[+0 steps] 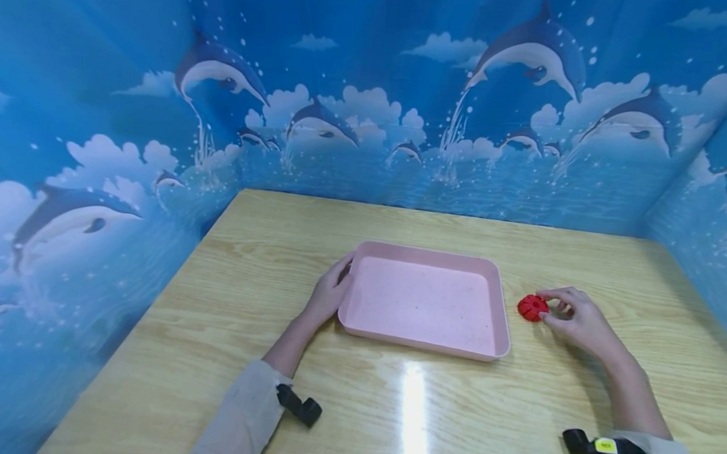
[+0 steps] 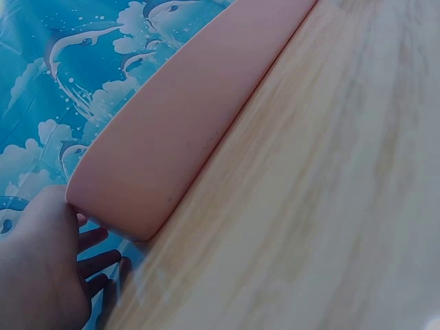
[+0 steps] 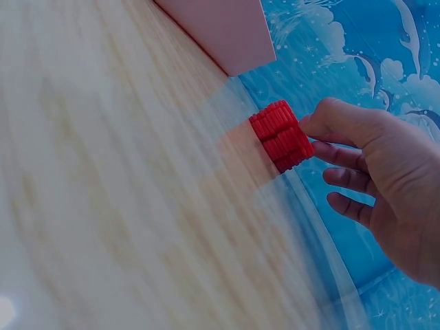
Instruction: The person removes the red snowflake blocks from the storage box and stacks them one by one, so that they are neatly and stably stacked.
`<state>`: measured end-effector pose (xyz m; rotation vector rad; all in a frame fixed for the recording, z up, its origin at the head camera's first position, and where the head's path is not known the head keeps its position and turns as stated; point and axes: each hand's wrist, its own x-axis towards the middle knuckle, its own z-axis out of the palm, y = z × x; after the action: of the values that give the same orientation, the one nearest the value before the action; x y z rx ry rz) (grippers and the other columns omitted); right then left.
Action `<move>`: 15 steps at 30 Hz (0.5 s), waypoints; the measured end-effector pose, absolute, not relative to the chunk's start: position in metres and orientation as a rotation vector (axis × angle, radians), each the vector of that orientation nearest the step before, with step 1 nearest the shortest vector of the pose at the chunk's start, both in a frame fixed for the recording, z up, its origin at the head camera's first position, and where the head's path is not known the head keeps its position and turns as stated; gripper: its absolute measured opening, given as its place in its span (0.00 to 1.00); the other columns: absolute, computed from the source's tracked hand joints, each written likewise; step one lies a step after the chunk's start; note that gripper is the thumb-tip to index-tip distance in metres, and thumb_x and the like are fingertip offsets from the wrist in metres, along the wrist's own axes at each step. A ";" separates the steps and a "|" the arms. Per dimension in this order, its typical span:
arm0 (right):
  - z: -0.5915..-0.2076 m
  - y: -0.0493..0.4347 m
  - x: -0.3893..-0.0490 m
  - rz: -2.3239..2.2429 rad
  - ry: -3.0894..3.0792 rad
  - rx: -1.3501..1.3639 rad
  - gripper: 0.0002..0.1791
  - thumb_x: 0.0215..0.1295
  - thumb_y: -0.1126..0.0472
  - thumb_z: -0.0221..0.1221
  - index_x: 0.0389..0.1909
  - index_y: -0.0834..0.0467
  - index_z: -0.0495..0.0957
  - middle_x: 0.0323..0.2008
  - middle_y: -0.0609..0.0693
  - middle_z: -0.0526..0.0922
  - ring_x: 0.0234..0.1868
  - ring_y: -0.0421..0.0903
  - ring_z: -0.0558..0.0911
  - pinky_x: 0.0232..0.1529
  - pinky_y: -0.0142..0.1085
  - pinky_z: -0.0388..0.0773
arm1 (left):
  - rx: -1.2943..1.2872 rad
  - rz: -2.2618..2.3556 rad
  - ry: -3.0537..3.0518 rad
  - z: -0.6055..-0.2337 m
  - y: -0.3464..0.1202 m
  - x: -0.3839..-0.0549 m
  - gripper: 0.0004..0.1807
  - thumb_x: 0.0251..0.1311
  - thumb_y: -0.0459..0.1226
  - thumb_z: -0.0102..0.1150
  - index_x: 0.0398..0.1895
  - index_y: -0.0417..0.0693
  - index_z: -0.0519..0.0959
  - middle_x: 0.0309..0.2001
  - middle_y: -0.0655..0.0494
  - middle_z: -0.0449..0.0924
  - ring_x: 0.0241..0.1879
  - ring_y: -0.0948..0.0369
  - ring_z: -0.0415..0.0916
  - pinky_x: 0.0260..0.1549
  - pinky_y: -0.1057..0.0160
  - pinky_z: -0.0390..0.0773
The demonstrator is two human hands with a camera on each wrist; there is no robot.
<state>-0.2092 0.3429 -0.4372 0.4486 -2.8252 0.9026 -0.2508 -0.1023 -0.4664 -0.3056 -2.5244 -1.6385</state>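
A shallow pink rectangular tray [image 1: 424, 301] lies on the wooden table. My left hand [image 1: 329, 294] is at the tray's left end, its fingers lying along the outer wall. In the left wrist view that hand [image 2: 51, 265] meets the tray's end [image 2: 158, 137] near the corner, with the fingers fairly straight. To the right of the tray sits a red wheel-shaped piece [image 1: 532, 307] with a ribbed, notched edge. The thumb and index finger of my right hand [image 1: 578, 322] pinch its right side. The other fingers of this hand [image 3: 392, 172] hang loosely bent, holding nothing.
The light wood table [image 1: 265, 250] extends around the tray, with a bright light reflection in front. A blue dolphin-print curtain [image 1: 367, 146] stands along the back and both sides. Black wrist cameras [image 1: 299, 406] are strapped over both sleeves.
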 end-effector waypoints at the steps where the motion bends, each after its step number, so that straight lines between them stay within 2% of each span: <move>1: -0.437 0.343 -0.209 0.902 -2.827 0.449 0.21 0.53 0.68 0.62 0.50 0.67 0.75 0.41 0.59 0.73 0.33 0.47 0.67 0.26 0.30 0.71 | -0.309 -1.636 -2.526 -0.467 -0.102 -0.251 0.24 0.66 0.33 0.45 0.65 0.45 0.63 0.62 0.46 0.65 0.61 0.52 0.61 0.61 0.56 0.60; 10: -0.430 0.344 -0.204 0.896 -2.806 0.427 0.20 0.55 0.66 0.62 0.51 0.66 0.74 0.41 0.59 0.73 0.35 0.48 0.67 0.28 0.29 0.70 | -0.298 -1.657 -2.533 -0.469 -0.102 -0.251 0.24 0.65 0.32 0.45 0.66 0.45 0.63 0.62 0.46 0.65 0.61 0.52 0.60 0.61 0.55 0.59; 15: -0.420 0.342 -0.203 0.905 -2.721 0.477 0.18 0.57 0.68 0.59 0.50 0.66 0.75 0.41 0.59 0.73 0.34 0.46 0.66 0.28 0.25 0.68 | -0.253 -1.747 -2.520 -0.467 -0.103 -0.254 0.24 0.65 0.32 0.45 0.65 0.44 0.64 0.60 0.45 0.67 0.59 0.51 0.64 0.59 0.56 0.63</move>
<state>-0.2031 0.3417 -0.4197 0.4770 -2.7213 0.9049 -0.2538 -0.1035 -0.4674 -0.2529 -2.5196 -1.7469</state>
